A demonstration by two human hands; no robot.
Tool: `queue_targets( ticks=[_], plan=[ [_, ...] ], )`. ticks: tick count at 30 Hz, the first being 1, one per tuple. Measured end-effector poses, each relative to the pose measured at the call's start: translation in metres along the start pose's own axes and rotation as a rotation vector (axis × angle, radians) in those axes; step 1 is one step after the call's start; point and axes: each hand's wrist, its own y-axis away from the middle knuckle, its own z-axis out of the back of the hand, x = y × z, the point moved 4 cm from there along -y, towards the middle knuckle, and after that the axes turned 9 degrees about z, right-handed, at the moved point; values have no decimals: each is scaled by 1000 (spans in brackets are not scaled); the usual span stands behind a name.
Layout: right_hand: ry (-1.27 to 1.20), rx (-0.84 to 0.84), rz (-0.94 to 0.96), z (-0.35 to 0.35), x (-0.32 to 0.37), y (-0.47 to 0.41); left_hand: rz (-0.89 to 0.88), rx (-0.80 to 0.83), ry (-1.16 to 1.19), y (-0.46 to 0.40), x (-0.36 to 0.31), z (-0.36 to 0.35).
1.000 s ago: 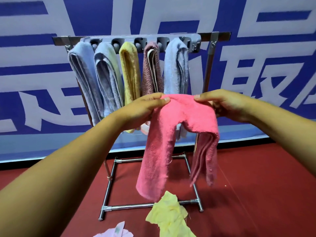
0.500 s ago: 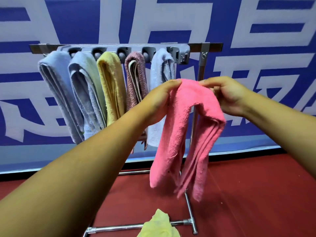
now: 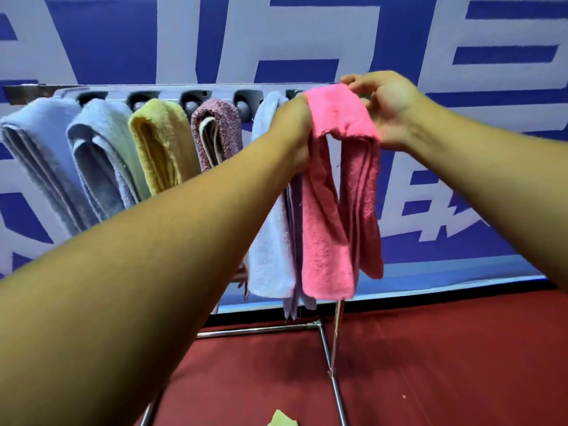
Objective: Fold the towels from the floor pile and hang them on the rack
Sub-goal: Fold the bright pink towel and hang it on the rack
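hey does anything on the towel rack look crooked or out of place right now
Nothing stands out. Five folded towels hang side by side on the metal rack, and both hands, left hand and right hand, hold the folded pink towel at its right end.

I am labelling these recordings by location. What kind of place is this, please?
Probably a staged indoor recording space, not a home: a large printed blue and white banner fills the wall, the floor is plain red, and a free-standing metal rack holds folded towels.

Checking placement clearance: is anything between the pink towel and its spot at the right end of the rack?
Nothing visible does. The pink towel, held by left hand and right hand, is already at the rack, beside the pale blue towel.
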Motion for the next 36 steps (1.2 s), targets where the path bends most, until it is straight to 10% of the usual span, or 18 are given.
queue_targets(
  ticks=[22,36],
  plan=[
    [-143,213,-89,-4,-34,-6,54,-165,40,-53,41,9],
    [563,66,76,28,-69,16,-240,-292,-575,17,82,15]
  ],
)
